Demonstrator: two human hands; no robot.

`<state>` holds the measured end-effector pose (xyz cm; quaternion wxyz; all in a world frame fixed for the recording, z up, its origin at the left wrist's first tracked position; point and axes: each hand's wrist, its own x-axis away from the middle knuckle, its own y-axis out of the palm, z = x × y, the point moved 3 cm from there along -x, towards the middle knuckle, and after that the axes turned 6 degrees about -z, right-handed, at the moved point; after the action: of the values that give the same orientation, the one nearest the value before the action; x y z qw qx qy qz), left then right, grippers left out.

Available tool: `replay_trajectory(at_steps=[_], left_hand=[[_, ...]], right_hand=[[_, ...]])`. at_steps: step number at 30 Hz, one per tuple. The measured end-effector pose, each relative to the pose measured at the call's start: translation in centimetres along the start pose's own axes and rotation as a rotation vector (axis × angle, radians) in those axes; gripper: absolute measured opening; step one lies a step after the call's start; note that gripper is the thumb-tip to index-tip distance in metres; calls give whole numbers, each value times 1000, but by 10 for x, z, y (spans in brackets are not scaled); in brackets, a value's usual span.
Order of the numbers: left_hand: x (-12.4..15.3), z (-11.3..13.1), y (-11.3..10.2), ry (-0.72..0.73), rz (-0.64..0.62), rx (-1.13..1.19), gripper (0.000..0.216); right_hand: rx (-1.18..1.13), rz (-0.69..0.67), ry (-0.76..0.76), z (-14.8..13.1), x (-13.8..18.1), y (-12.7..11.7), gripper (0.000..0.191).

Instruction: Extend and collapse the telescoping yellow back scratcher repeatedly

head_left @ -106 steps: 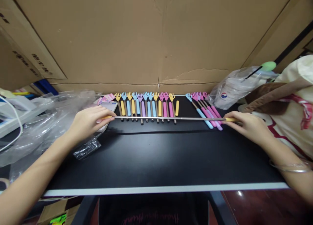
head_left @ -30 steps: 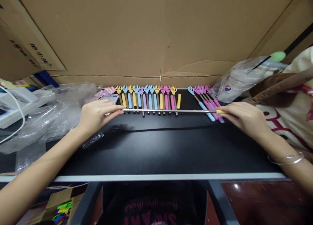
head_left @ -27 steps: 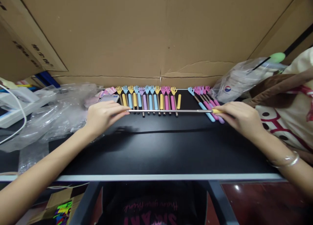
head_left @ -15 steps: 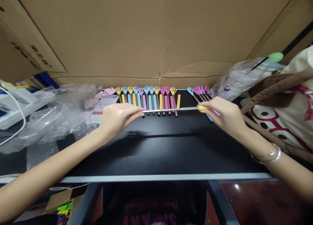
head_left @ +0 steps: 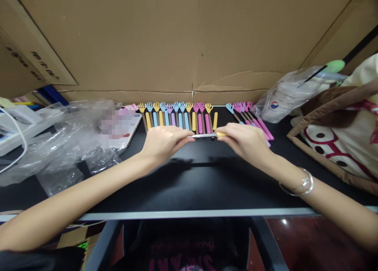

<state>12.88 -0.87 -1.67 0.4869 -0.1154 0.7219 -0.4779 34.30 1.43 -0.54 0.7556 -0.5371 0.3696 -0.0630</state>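
Between my hands a silver telescopic back scratcher rod (head_left: 206,136) lies level above the black table, with a yellow grip (head_left: 220,134) at its right end. My left hand (head_left: 165,142) is closed on the rod's left end, and the fingers hide its tip. My right hand (head_left: 248,140) pinches the yellow grip. Behind them is a row of back scratcher rods with hand-shaped heads (head_left: 189,106) and coloured grips (head_left: 200,123) in yellow, blue, purple and pink. To the right lie several back scratchers with pink, purple and blue grips (head_left: 262,128), partly behind my right hand.
Clear plastic bags (head_left: 73,141) and a phone (head_left: 130,129) lie on the left. At right stand a bagged drink cup (head_left: 283,100) and a brown-trimmed cloth bag (head_left: 339,141). A cardboard wall (head_left: 177,39) closes off the back. The table's pale front edge (head_left: 195,215) runs below my arms.
My hands have come closer together, and the rod between them shows much shorter. The right hand moved left, uncovering pink grips on the right; the left hand moved right.
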Motion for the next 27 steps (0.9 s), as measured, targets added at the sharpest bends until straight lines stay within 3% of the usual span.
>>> replay_trajectory(at_steps=[7,13,17,27], left_hand=[[0,0,-1,-6,1,-12,31],[0,-6,-4,30,-160,-131,30],[1,-13,-3,63,-202,-200,38],[9,-24,-2,137,-128,-301,35]], right_hand=[[84,54,10,-8,-2,2,29],[169,27,-7,-4,3,3,27],[223,26,12,6,6,1,28],[84,-64,90,25,13,6,31]])
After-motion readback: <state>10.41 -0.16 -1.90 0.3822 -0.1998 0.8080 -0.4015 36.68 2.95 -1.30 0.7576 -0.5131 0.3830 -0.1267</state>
